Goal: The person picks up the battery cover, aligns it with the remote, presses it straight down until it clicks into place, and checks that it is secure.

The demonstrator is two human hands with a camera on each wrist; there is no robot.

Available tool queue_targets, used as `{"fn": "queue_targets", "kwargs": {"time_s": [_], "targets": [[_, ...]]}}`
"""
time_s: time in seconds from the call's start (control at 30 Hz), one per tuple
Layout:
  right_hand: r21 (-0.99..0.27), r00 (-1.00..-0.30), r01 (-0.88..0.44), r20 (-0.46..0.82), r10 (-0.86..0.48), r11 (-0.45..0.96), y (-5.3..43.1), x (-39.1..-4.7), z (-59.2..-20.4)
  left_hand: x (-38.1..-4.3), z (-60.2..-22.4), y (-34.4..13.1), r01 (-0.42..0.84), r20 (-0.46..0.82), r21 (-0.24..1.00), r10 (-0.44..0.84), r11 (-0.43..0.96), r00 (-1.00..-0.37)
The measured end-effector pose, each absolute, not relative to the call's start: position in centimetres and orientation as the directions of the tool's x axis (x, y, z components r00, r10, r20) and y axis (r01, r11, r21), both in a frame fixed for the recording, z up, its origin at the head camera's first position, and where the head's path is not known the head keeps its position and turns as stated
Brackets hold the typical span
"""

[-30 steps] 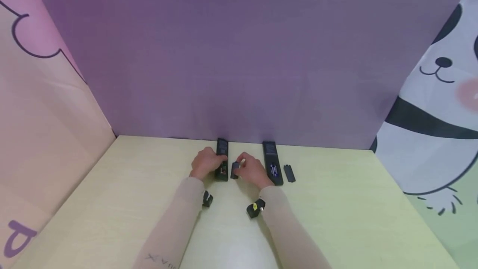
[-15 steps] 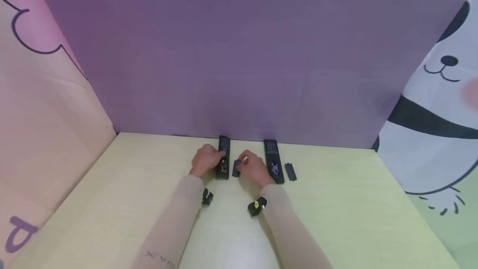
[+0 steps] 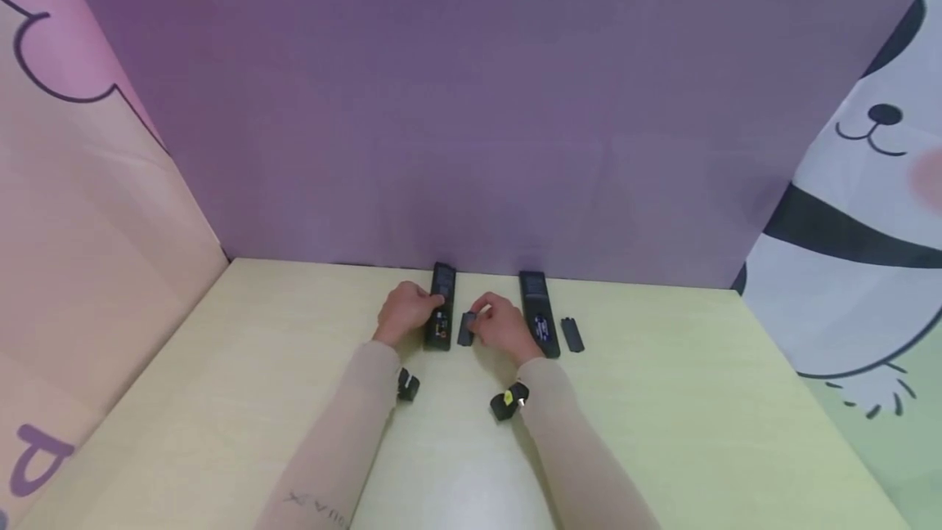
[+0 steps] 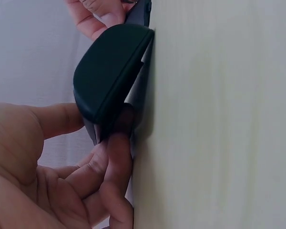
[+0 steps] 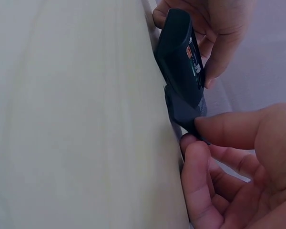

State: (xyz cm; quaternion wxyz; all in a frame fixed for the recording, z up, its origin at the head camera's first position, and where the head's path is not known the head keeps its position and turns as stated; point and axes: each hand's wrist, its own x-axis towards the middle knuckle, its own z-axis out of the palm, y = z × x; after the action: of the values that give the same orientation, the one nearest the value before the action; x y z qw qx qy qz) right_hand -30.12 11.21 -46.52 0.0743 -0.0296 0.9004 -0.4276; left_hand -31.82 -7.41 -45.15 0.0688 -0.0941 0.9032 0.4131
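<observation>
My left hand (image 3: 405,312) grips a black remote control (image 3: 444,280) at its left side, thumb on top and fingers curled under its edge in the left wrist view. The remote lies back side up, its battery compartment uncovered, with colourful batteries (image 5: 194,59) inside. Just right of it, my right hand (image 3: 504,327) pinches a small dark battery cover (image 5: 181,107) between thumb and fingers. In the right wrist view the cover is tilted and overlaps the remote's side.
A second black remote (image 3: 536,293), also back up with batteries showing, lies right of my right hand. Another battery cover (image 3: 571,335) rests beside it. Behind the pale wooden table (image 3: 677,399) stands a purple wall panel (image 3: 478,121); printed panels flank both sides.
My left thumb has slid slightly up the remote, showing more of the batteries. My right hand still holds the cover in nearly the same place. The head view has shifted slightly.
</observation>
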Motion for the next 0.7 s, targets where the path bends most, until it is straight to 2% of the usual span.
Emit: {"fn": "queue_targets", "kwargs": {"time_s": [0.47, 0.7], "targets": [[-0.872, -0.99, 0.012, -0.078, -0.114, 0.49, 11.42, -30.24, -46.83, -32.11, -45.07, -7.78, -0.223, -0.22, 0.796, -0.074, 0.562, -0.973], [-0.884, -0.991, 0.032, -0.087, -0.098, 0.466, 11.5, -30.23, -46.84, -32.01, -44.9, -7.93, -0.196, -0.203, 0.827, -0.046, 0.527, -0.978]]}}
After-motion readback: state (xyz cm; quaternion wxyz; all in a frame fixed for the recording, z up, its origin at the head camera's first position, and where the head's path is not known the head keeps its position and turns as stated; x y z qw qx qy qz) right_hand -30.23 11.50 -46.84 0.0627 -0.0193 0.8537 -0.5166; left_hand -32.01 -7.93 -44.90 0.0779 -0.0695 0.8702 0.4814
